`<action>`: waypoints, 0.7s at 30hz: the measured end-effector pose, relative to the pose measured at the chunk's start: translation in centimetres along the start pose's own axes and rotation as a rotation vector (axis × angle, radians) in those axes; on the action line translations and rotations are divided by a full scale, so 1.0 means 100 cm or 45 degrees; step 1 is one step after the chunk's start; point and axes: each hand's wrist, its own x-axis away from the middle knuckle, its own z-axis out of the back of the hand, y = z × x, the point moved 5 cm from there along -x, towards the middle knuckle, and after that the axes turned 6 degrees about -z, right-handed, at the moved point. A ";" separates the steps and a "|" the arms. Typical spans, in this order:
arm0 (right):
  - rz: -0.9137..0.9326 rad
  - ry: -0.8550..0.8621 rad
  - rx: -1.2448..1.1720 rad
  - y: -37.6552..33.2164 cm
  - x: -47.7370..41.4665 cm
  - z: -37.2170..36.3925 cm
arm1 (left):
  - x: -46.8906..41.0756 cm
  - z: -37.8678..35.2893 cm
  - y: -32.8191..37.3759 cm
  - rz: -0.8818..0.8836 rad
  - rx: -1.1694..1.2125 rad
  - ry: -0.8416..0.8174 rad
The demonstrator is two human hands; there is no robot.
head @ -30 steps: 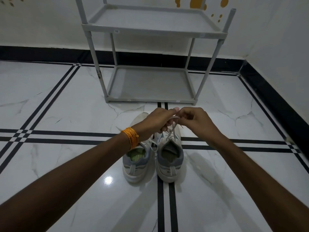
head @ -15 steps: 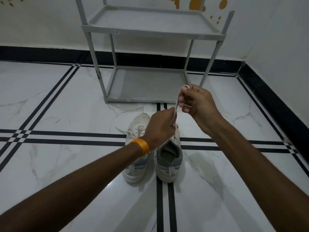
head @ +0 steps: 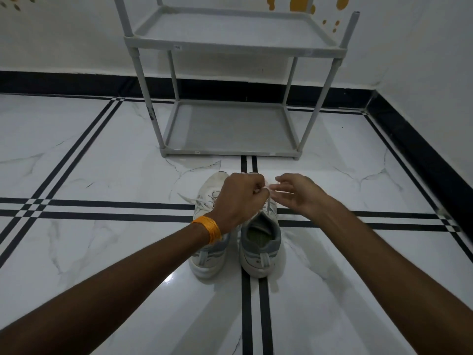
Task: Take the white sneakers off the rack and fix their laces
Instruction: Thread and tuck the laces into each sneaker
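Two sneakers (head: 236, 242) set side by side on the floor (head: 102, 162) before the rack (head: 230, 149), left hand (head: 238, 198) pinched shut on a lace (head: 268, 201) of the right sneaker, right hand (head: 298, 192) just beside it — fingers spread, its contact with the lace not determinable, motion-blurred.

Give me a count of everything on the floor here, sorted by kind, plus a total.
Sneakers: 2, left sneaker, right sneaker
Rack: 1
Total: 3
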 end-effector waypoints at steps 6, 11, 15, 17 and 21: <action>0.563 0.027 0.511 -0.018 0.037 -0.011 | -0.007 -0.004 -0.017 0.591 0.707 -0.157; 0.437 -0.184 0.791 -0.009 0.041 -0.021 | -0.004 -0.007 -0.026 0.634 0.900 -0.169; 0.553 0.045 0.780 -0.016 0.035 -0.002 | -0.006 0.006 -0.031 0.397 0.506 -0.068; 0.694 0.240 0.888 -0.024 0.034 0.011 | -0.005 0.016 -0.034 0.284 0.378 -0.022; 0.768 0.513 1.176 -0.033 0.023 0.038 | 0.003 0.029 -0.057 0.265 0.260 0.008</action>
